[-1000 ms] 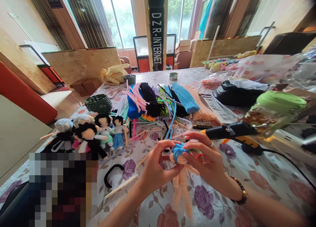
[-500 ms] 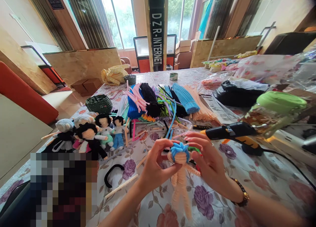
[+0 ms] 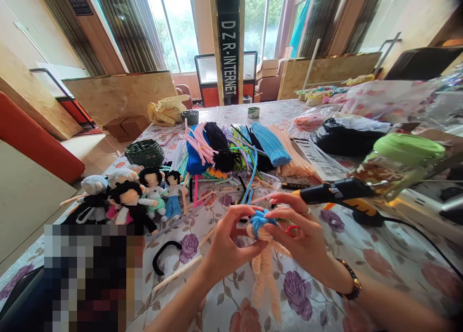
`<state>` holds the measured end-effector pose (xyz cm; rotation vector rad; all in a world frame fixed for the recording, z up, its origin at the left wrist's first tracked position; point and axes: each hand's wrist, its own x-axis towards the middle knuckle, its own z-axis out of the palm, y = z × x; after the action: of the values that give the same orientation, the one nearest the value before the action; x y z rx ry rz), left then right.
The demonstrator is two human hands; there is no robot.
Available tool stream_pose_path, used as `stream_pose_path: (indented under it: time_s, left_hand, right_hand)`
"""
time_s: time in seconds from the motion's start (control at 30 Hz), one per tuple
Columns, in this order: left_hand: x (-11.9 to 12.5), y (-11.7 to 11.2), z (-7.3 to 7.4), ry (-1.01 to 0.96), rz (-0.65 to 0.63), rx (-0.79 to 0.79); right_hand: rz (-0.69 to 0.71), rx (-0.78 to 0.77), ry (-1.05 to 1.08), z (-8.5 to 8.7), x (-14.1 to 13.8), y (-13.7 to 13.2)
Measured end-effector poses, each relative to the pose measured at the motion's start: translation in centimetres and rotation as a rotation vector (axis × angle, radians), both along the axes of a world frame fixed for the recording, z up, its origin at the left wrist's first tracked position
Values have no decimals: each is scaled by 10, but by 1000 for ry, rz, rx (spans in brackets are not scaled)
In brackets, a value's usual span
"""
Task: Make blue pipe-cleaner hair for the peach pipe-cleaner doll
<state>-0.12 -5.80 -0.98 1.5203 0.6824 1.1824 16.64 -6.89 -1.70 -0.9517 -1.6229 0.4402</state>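
A peach pipe-cleaner doll [image 3: 262, 272] with blue hair [image 3: 259, 221] is held up over the flowered tablecloth, its legs hanging down toward me. My left hand [image 3: 229, 238] grips the head from the left, thumb below and fingers on top. My right hand [image 3: 306, 243] is closed on the hair and head from the right, thumb and fingertips against the blue loops. Its fingers cover part of the face. Behind the right fingers, small green and red pieces show, too hidden to name. A curved black pipe cleaner [image 3: 157, 259] lies to the left on the cloth.
Finished dolls [image 3: 128, 197] sit at the left by a dark green basket [image 3: 144, 152]. Bundles of coloured pipe cleaners [image 3: 271, 144] lie ahead. A black-and-orange glue gun [image 3: 336, 191] with its cord and a green-lidded jar [image 3: 405, 151] stand at the right.
My right thumb and fingers have moved inward and left onto the doll's hair and face. The head has tipped slightly; my left hand keeps its hold.
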Motion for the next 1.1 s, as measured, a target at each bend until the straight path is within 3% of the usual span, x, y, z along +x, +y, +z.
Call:
stream_pose_path:
  time_s: [0.23,0.43,0.5,0.6,0.7,0.87,1.0,1.1]
  left_hand:
    - [0,1,-2,-10,-13,-10]
    - [-5,3,2,-85,58,-102]
    - [-7,5,2,-121,112,-127]
    - [-10,8,1,-173,205,-144]
    - [-11,9,-1,-207,262,-133]
    - [-11,8,-1,-222,266,-108]
    - [-11,7,0,-213,259,-75]
    - [-11,7,0,-202,264,-63]
  right_hand:
    - [8,-1,11,-2,1,2]
    - [-47,104,26,-3,4,3]
    - [-94,53,23,-1,4,5]
    - [-110,-141,20,2,4,8]
    - [-46,-270,-91,2,3,12]
    - [114,-224,-426,-10,5,14]
    - [197,-240,-519,-19,8,14]
    - [193,-217,-552,-15,10,17]
